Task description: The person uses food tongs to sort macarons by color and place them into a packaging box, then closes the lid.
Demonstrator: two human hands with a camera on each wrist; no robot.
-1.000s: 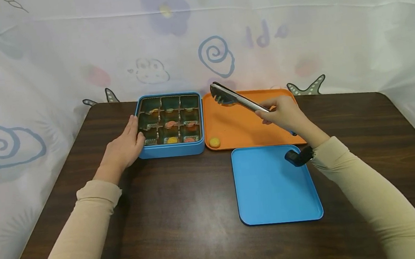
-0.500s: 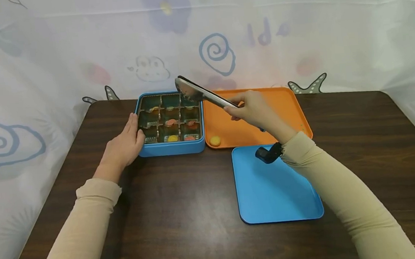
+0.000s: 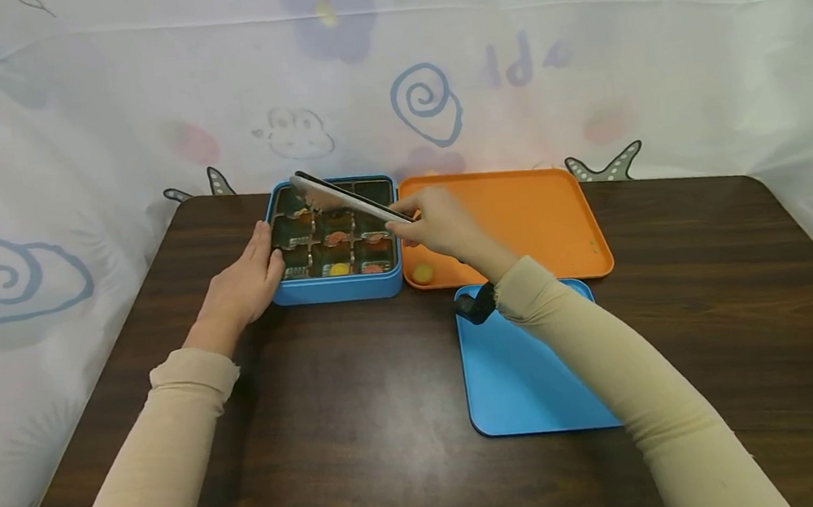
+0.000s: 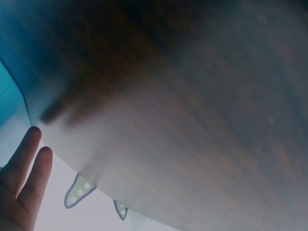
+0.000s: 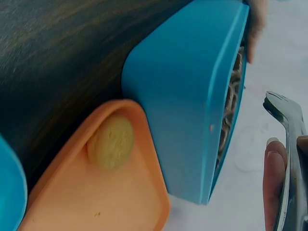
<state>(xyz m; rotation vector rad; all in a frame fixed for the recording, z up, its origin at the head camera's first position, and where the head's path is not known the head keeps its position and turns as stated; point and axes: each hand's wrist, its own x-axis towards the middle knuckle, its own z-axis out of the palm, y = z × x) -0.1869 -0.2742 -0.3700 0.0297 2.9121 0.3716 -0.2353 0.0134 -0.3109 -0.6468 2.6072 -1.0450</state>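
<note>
In the head view, my left hand [image 3: 237,293] rests with straight fingers against the left side of a blue box [image 3: 338,291]. A clear divided insert [image 3: 314,248] fills the box; several of its compartments hold yellow or reddish-orange pieces. My right hand [image 3: 440,222] grips metal tongs [image 3: 357,201], which slant leftward over the box, their tips above its back left compartments. I cannot tell whether the tongs hold anything. A round yellow cookie [image 5: 111,142] lies in the near left corner of the orange tray [image 3: 521,226]. In the left wrist view, two left fingers [image 4: 36,185] show.
The orange tray stands right beside the box. A blue lid-like tray [image 3: 522,389] lies in front of it, partly hidden under my right forearm. Dark wooden table [image 3: 364,421] extends nearer to me. A printed white curtain [image 3: 508,88] hangs behind the table.
My right hand has carried the tongs leftward, from over the orange tray to over the box, their tips now lower. My left hand stays at the box's side.
</note>
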